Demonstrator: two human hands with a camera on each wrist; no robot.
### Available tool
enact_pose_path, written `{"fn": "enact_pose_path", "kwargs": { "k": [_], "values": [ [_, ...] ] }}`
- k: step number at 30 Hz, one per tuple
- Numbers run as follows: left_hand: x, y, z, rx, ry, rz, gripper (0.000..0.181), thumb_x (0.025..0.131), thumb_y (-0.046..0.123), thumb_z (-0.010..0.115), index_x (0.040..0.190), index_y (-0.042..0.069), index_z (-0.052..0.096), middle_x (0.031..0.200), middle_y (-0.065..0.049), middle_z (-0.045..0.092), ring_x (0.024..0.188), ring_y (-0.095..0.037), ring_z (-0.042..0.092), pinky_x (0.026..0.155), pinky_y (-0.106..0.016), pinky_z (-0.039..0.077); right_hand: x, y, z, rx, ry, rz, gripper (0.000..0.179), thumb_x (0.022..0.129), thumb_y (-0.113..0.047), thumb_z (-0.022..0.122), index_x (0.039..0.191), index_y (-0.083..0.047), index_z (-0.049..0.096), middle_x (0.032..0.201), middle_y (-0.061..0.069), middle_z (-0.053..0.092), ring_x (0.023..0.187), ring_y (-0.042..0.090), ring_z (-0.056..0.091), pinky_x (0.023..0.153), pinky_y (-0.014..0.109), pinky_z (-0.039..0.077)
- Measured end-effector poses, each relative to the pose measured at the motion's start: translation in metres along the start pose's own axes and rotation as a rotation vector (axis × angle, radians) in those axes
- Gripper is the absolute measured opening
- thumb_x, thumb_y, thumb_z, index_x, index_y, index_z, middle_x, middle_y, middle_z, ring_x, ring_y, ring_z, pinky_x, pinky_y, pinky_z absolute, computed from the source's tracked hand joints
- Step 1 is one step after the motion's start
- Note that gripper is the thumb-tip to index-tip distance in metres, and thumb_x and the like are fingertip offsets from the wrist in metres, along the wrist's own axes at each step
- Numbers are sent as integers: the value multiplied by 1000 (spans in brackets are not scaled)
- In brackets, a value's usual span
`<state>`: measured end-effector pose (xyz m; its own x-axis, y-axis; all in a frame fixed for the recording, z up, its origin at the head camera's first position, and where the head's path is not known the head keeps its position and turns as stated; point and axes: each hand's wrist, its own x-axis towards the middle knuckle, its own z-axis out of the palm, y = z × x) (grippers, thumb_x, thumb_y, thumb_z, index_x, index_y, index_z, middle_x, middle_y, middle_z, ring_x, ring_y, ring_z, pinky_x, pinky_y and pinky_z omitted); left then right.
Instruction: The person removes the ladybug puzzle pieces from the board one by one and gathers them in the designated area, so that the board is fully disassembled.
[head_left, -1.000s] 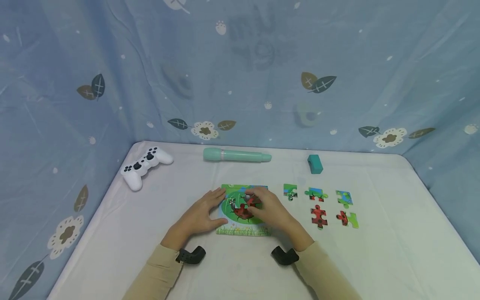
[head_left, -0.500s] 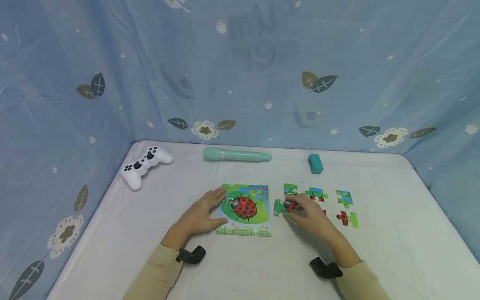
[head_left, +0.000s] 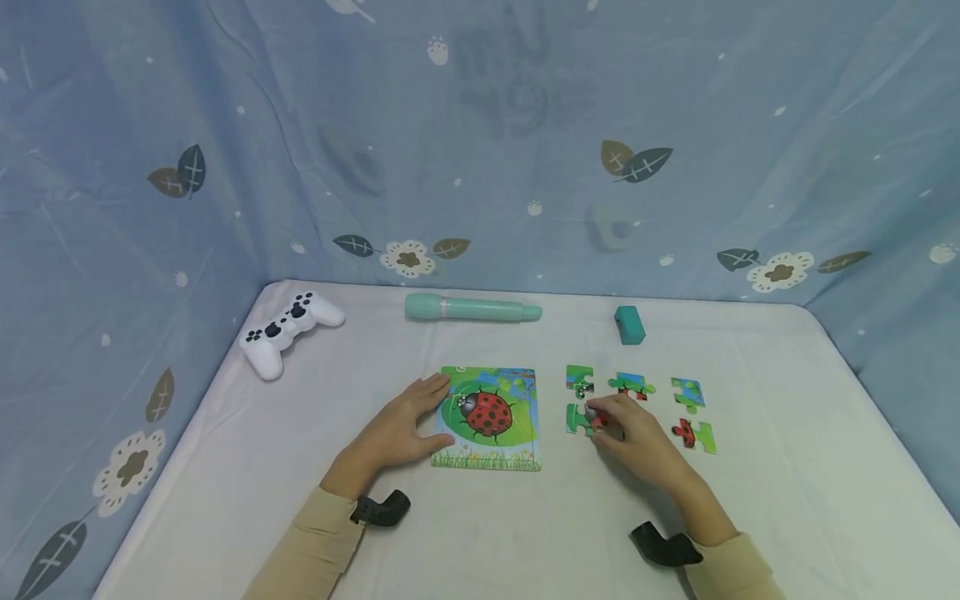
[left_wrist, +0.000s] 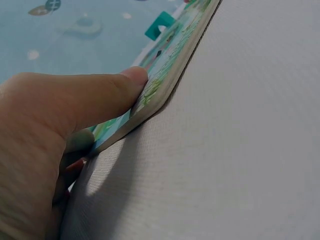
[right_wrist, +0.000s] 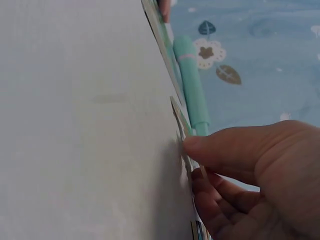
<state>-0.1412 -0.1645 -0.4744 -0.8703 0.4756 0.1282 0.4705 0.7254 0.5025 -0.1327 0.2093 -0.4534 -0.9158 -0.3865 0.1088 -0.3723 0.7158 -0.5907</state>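
White table: we see left hand spread on left edge of board, mid-table. Right hand pinches green-red piece, between board and table's right edge; other pieces just beside. Controller near far left corner, green tube along far edge.

The left arm slants forward and inward, and the left hand lies back upward, thumb spread well away from its nearly straight fingers. The right arm also angles inward; the right hand holds its thumb and fingers in a pinch, the fingers curled.
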Motion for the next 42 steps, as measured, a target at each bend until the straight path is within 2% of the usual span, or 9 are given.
{"fn": "enact_pose_path", "kwargs": {
  "k": [4,11,19,23,27,37,42],
  "values": [
    [1,-1,-1,4,4,8,82,80,51,68,141,2,43,151,-7,36,141,-27,31,117,-42,24,1,0,3,-19,14,-8,40,83,-4,70,122,-3,61,112,6,58,98,18,59,82,39,52],
    [2,-1,-3,10,5,19,82,80,50,68,140,1,43,151,-8,36,141,-27,31,117,-42,24,3,1,6,-66,38,-42,39,81,-4,71,119,0,62,114,11,55,97,21,57,80,40,52],
    [2,-3,-3,3,4,15,81,80,49,69,141,1,43,151,-7,36,142,-27,30,117,-42,24,3,0,5,-35,29,-40,47,81,-5,72,126,0,57,116,11,55,98,23,57,81,43,52],
    [2,-3,-3,-3,9,15,82,80,50,69,141,1,44,151,-7,36,141,-27,30,117,-42,24,2,-3,3,-22,38,-43,51,81,-7,72,129,-1,54,121,12,56,109,29,56,89,49,50],
    [1,-2,-3,-17,17,19,81,80,49,69,140,1,44,151,-8,36,141,-28,31,116,-43,26,1,-9,3,22,41,-59,52,82,-8,73,130,-3,53,125,10,57,114,27,55,94,50,47],
    [3,3,1,-108,2,43,77,80,44,70,140,3,45,151,-6,37,140,-30,31,115,-47,28,6,-33,20,83,-45,-135,50,83,-13,72,129,-6,55,127,4,58,117,23,55,95,45,48],
    [1,18,5,-121,-7,91,69,83,39,70,138,4,49,148,-7,42,139,-30,34,114,-46,30,14,-48,32,102,-122,-157,50,84,-15,71,130,-6,54,130,6,55,124,26,50,101,49,43]
  ]
}}
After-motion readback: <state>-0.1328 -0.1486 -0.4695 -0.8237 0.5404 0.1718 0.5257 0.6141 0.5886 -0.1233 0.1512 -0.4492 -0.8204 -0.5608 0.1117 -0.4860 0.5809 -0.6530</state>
